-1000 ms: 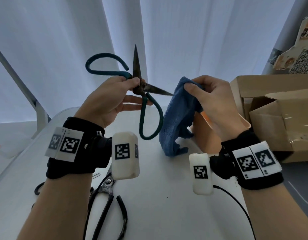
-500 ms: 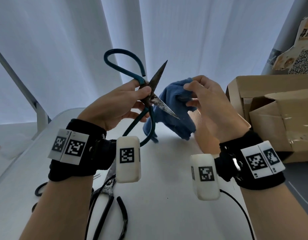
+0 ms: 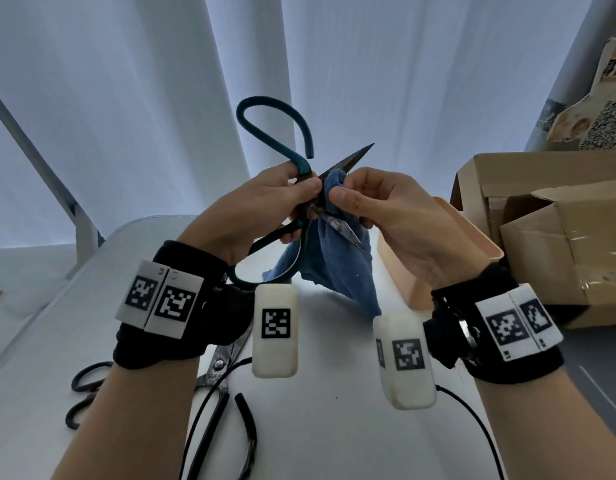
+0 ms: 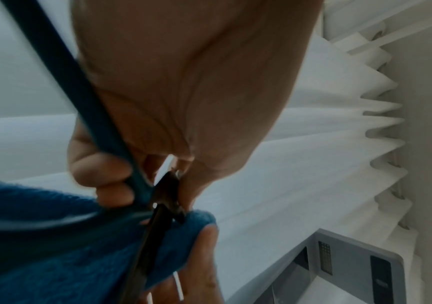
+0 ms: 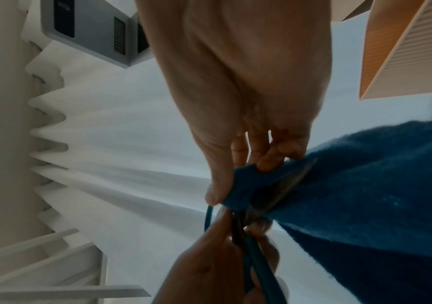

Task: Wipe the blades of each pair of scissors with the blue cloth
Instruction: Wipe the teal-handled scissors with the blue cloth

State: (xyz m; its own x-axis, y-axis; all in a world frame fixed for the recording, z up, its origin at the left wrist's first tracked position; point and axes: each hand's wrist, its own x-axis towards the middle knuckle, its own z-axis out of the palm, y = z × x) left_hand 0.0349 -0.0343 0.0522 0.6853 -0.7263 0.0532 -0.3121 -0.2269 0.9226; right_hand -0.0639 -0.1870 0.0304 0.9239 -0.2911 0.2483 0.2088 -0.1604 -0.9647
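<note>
My left hand (image 3: 292, 199) grips the teal-handled scissors (image 3: 282, 129) near their pivot, held up above the table with the blades spread. One blade (image 3: 351, 159) points up right, the other blade (image 3: 344, 232) slants down right. My right hand (image 3: 337, 188) pinches the blue cloth (image 3: 337, 268) against the base of the upper blade; the rest of the cloth hangs down. In the left wrist view the cloth (image 4: 54, 246) wraps the dark blade (image 4: 155, 226). The right wrist view shows my thumb and fingers (image 5: 269, 162) bunching the cloth (image 5: 365, 195) at the pivot.
A black-handled pair of scissors (image 3: 216, 403) lies on the white table (image 3: 334, 427) under my left forearm, with another dark handle (image 3: 88, 375) further left. A peach-coloured bin (image 3: 441, 258) and open cardboard boxes (image 3: 559, 220) stand at the right. Black cables (image 3: 472, 417) cross the tabletop.
The scissors turned clockwise, so the upper blade now points up right. My right hand brought the cloth in from the right and now pinches it onto the blade near the pivot.
</note>
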